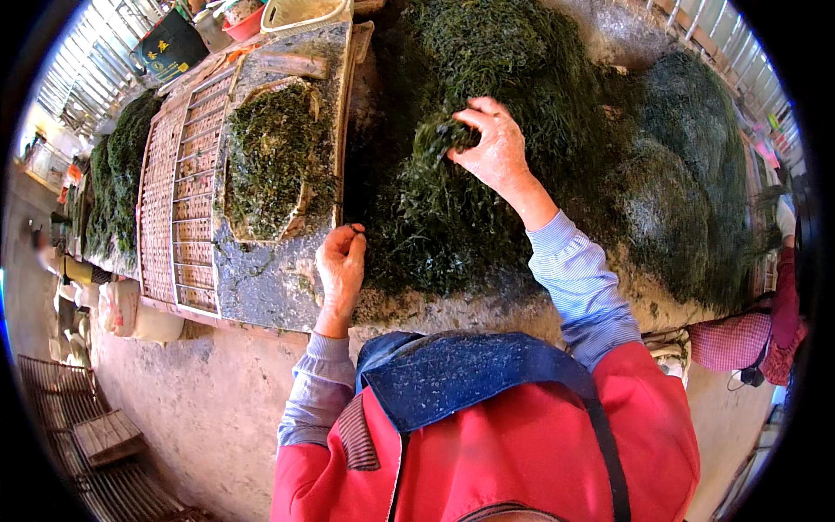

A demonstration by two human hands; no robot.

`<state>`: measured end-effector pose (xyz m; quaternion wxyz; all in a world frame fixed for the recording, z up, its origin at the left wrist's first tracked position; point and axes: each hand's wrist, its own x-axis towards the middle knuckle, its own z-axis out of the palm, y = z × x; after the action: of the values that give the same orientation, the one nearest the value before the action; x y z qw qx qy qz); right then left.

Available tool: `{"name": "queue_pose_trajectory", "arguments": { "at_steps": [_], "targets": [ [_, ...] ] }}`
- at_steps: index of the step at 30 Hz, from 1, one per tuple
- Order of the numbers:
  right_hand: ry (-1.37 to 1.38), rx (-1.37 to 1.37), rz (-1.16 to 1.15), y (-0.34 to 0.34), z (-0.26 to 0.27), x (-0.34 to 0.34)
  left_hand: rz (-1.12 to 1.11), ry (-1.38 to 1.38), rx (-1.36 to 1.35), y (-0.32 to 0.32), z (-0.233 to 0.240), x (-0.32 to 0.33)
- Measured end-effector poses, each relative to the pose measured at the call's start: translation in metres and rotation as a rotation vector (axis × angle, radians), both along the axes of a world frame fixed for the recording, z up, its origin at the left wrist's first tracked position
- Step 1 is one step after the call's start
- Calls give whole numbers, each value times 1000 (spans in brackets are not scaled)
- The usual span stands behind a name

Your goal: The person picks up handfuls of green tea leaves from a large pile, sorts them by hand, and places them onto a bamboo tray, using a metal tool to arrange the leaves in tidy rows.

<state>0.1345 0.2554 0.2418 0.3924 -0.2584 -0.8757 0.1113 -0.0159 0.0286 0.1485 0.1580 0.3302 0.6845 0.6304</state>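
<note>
My right hand grips a loose clump of dark green seaweed between thumb and fingers, over a large seaweed heap. Looser strands spread below it towards me. By the wooden edge of the board on the left, my left hand has its thumb and fingers pinched together on a small dark bit, apparently seaweed. Left of that edge, a shallow tray with a pale, worn rim holds short, chopped-looking seaweed.
A woven rack and a metal-barred frame lie left of the tray. Farther left are more seaweed and a dark bucket. Another seaweed mound lies right, near another person's sleeve. Slatted wood stands lower left.
</note>
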Motion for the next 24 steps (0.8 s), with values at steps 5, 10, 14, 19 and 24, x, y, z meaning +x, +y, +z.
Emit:
{"name": "queue_pose_trajectory", "arguments": {
  "at_steps": [5,10,14,19,24],
  "targets": [
    [-83,128,-196,0,-48,28,-70,619,-149,43,-20,-2],
    [-675,-101,43,-54,-136,89,-561,703,-922,68,-38,23],
    [-501,-122,34,-40,-157,88,-446,900,-929,93,-80,15],
    [-31,-410,35,-6,-124,69,-287,631,-264,112,-94,-20],
    [312,-215,87,18,-24,46,-325,-112,-34,117,47,-20]
  ]
}}
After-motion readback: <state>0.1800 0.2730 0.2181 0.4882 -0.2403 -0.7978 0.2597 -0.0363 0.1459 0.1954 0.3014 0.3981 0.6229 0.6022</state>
